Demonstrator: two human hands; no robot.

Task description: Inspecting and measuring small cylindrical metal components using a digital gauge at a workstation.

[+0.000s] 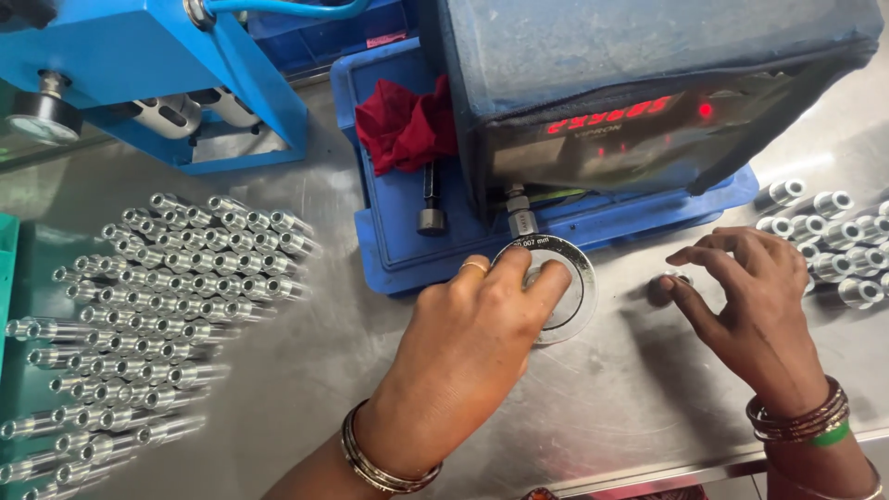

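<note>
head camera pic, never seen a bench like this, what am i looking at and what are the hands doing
This is one view from a camera worn on a person's head, looking down at a steel table. The left hand rests on a flat metal ring in front of a covered box with a red lit display, which stands on a blue tray. The right hand hovers with fingers spread over a small metal part. Rows of similar metal parts lie at left, more at right. A red cloth lies on the tray.

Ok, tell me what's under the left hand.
The left hand lies on a flat metal ring on the steel table. The ring's left part and centre are covered.
</note>
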